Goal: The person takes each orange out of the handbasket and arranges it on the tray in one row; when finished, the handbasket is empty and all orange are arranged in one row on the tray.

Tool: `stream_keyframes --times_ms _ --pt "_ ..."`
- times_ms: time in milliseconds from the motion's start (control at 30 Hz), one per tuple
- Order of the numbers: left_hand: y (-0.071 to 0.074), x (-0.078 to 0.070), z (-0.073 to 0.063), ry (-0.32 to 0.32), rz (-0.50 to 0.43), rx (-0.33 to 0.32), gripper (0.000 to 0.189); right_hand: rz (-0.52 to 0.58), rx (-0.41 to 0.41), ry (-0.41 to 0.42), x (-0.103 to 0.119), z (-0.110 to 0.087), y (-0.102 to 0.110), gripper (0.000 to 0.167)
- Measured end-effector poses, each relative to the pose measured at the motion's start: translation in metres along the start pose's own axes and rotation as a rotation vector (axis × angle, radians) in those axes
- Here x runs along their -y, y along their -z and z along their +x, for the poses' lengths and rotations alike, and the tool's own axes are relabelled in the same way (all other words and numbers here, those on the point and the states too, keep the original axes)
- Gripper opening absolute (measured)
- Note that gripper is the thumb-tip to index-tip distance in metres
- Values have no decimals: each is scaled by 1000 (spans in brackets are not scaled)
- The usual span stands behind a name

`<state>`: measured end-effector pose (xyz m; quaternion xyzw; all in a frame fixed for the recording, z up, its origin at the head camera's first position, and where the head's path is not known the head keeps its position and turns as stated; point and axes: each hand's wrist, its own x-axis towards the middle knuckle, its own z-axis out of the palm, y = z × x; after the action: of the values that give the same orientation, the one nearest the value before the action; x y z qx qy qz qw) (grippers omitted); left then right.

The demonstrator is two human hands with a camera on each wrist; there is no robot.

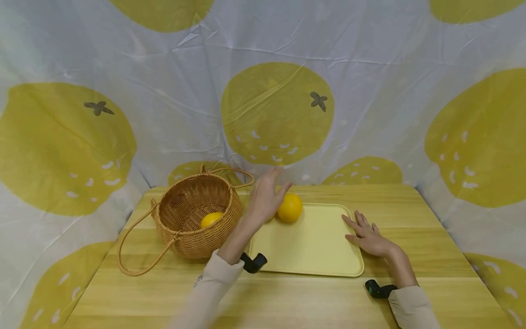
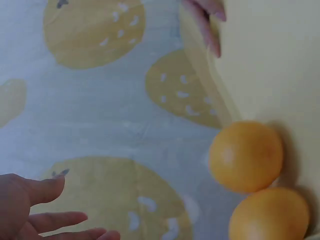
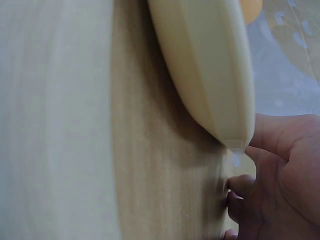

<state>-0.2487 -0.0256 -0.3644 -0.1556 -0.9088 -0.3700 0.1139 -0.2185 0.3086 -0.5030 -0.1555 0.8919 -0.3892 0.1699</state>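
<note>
My left hand (image 1: 265, 198) is over the far left corner of the pale yellow tray (image 1: 312, 246), close beside an orange (image 1: 290, 208). Its fingers are extended and hold nothing; the left wrist view shows the thumb and fingers (image 2: 57, 217) apart from the fruit. Two oranges sit side by side on the tray there, a nearer one (image 2: 270, 215) and a farther one (image 2: 246, 156); in the head view my hand mostly hides one. At the tray's right edge my right hand (image 1: 371, 240) lies with fingers spread, its thumb right at the rim (image 3: 245, 115).
A wicker basket (image 1: 197, 242) stands left of the tray, its two loop handles folded outward. Inside it lies an orange fruit (image 1: 211, 219). Everything rests on a wooden table (image 1: 308, 301), with a lemon-print cloth (image 1: 370, 109) hanging behind and at both sides.
</note>
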Motion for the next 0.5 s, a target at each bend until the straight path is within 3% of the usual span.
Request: stream_keyframes --times_ms 133,267,367,500 --pt "55 -1 13 19 -35 65 47 1 0 4 1 -1 0 69" --pt "107 13 30 44 -47 205 42 -9 -4 1 1 -1 0 68" --pt "143 33 44 61 -63 334 42 -11 -6 -7 1 -1 0 68" --pt "178 75 57 97 -112 506 43 -9 -2 -7 1 -1 0 68"
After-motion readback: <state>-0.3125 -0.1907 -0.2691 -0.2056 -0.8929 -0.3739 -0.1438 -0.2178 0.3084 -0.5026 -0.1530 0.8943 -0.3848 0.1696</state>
